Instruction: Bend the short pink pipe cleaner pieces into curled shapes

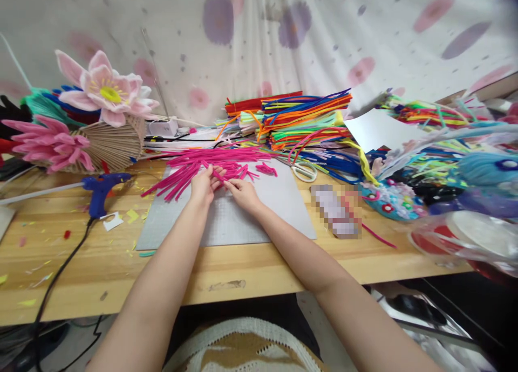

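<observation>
Both of my hands meet above a grey cutting mat (259, 221). Between the fingers of my left hand (203, 185) runs a magenta pipe cleaner (219, 177). My right hand (243, 193) pinches the near end of the same stem between thumb and fingers. Just behind the hands, a loose pile of magenta pipe cleaners (178, 172) spreads over the mat's far side. Some short bent magenta pieces (267, 170) lie right of the pile. White-handled scissors (303, 171) rest at the mat's far right corner.
A blue glue gun (103, 191) with its cord is on the left, below pink fuzzy flowers (107, 94). Bundles of coloured pipe cleaners (307, 113) are stacked at the back. On the right are a blurred-out flat object (335, 210), a blue flowered piece (392, 199) and a plastic-wrapped tub (465, 237).
</observation>
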`<state>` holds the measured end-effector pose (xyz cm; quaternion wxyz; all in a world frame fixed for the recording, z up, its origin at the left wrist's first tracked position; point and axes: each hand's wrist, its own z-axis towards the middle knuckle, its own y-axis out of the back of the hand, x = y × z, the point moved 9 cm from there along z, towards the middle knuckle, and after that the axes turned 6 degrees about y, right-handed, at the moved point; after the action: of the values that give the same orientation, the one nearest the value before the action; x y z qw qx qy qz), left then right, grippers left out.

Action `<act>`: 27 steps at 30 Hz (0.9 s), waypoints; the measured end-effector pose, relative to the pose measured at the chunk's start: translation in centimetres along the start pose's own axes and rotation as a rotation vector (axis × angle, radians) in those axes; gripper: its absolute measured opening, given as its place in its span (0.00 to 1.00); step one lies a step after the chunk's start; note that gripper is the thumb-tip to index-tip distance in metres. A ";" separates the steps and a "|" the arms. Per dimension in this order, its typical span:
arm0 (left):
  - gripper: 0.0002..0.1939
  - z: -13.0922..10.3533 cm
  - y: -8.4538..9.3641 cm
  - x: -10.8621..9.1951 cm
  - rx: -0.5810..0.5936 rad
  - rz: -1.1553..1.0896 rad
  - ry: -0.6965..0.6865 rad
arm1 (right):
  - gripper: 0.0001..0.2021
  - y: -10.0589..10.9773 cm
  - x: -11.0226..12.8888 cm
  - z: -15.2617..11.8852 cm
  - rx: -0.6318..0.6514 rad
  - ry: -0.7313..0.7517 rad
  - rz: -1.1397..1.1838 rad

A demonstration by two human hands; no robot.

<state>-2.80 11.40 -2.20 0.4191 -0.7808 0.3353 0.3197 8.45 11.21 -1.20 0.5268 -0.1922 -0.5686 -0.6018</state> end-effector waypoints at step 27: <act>0.10 -0.2 -3.3 -2.7 0.038 0.102 -0.080 | 0.14 0.0 0.4 2.5 -0.013 -0.223 -0.042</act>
<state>-1.66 13.34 1.48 0.4302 -0.7411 0.3636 0.3653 7.38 13.23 -0.13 0.4464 -0.2494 -0.6236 -0.5913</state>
